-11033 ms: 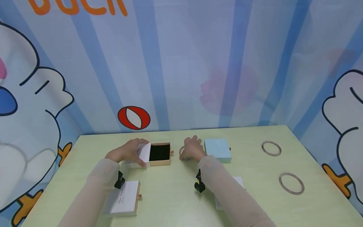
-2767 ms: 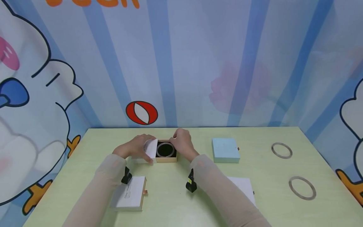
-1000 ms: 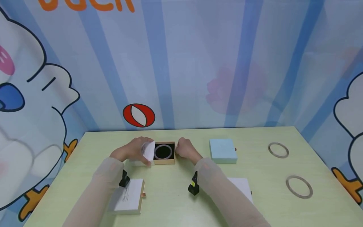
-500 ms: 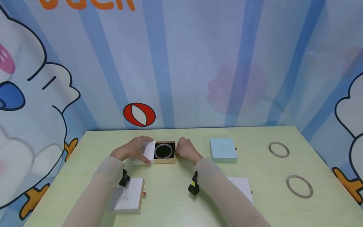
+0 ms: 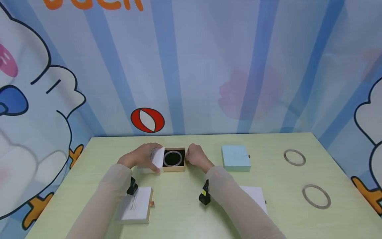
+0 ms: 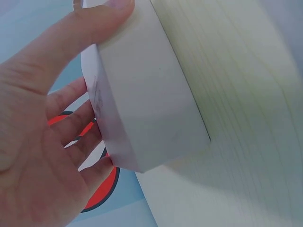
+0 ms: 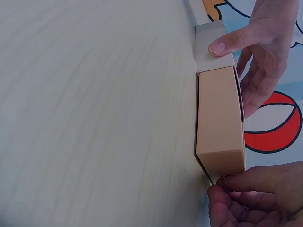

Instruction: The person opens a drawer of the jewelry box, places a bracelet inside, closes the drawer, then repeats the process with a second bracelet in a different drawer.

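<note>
A white drawer-style gift box [image 5: 157, 158] lies at the back of the table, its tan inner drawer [image 5: 174, 169] pulled out to the right. Inside on the black lining rests a grey bangle [image 5: 172, 158]. My left hand [image 5: 142, 156] grips the white sleeve [image 6: 147, 94], thumb on the near side and fingers on the far side. At the drawer's right end, the thumb and index finger of my right hand [image 5: 197, 156] pinch the small pull tab [image 7: 222, 180], mostly hidden by the fingertips.
A light blue box [image 5: 236, 158] stands to the right. One white box [image 5: 135, 205] lies nearer left, another white box [image 5: 256, 197] is partly behind my right forearm. Two bangles, a farther bangle [image 5: 294, 157] and a nearer bangle [image 5: 316, 196], lie on the table's right side.
Eleven seconds ago the drawer was empty and my right hand was at a bangle on the table. The bangle now lies in the drawer; my right hand has moved to its right end.
</note>
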`<state>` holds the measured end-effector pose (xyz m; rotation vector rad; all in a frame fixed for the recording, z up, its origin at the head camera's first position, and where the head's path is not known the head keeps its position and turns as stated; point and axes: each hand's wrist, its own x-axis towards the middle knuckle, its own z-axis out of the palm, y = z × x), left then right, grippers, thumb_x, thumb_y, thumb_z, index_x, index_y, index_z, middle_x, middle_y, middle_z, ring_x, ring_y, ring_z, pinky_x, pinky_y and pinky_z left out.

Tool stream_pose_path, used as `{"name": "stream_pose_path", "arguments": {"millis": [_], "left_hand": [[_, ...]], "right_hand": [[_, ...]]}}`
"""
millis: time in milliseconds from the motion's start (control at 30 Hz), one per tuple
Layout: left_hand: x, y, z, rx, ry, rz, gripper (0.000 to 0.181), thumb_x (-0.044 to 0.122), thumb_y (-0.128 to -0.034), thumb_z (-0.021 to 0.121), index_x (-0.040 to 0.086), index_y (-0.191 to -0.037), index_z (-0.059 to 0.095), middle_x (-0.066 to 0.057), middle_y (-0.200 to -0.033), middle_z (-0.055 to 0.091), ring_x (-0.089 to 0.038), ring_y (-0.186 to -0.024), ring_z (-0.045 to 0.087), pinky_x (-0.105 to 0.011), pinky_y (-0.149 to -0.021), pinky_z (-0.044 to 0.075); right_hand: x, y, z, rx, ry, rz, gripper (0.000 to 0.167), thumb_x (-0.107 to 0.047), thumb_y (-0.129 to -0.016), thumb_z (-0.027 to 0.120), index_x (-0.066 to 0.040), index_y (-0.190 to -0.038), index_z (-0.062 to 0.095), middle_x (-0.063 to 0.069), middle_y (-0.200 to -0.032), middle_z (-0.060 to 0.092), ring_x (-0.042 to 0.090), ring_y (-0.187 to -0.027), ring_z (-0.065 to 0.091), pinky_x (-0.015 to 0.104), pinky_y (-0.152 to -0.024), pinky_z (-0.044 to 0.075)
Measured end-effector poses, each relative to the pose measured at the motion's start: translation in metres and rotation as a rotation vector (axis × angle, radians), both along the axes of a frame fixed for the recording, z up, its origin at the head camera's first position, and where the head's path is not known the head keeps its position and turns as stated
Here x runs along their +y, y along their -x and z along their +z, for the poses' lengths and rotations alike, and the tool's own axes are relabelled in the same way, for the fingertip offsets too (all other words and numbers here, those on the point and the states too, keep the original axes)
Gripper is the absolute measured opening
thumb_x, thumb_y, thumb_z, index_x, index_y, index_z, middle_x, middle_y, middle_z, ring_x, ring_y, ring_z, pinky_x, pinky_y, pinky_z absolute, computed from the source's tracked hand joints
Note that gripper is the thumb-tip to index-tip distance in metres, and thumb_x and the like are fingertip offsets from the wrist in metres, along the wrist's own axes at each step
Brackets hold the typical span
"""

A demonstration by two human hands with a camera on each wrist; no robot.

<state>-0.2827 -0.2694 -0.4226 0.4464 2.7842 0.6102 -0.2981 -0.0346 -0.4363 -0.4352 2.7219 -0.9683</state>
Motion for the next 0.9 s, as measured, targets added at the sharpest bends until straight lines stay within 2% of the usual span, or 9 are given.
{"name": "stream_pose_path", "arguments": {"millis": [233, 900], "left_hand": [[0.0004, 0.0003, 0.0, -0.008, -0.004, 0.017, 0.092, 0.024, -0.0641, 0.096, 0.005, -0.142, 0.05, -0.014, -0.135, 0.054, -0.03, -0.112, 0.05, -0.049, -0.093, 0.049], [0.0004, 0.0006, -0.0003, 0.013, -0.004, 0.002, 0.094, 0.025, -0.0622, 0.097, 0.004, -0.141, 0.051, -0.014, -0.137, 0.054, -0.03, -0.114, 0.051, -0.051, -0.097, 0.047]], "right_hand": [[-0.0004, 0.0011, -0.0021, 0.013, 0.001, 0.004, 0.053, 0.007, -0.093, 0.053, -0.014, -0.048, 0.034, -0.004, -0.045, 0.029, 0.011, -0.043, 0.028, 0.024, -0.048, 0.029], [-0.0009, 0.001, -0.0045, 0.009, 0.072, -0.004, 0.056, 0.008, -0.092, 0.054, -0.014, -0.044, 0.036, -0.005, -0.041, 0.031, 0.011, -0.04, 0.031, 0.024, -0.048, 0.03]]}}
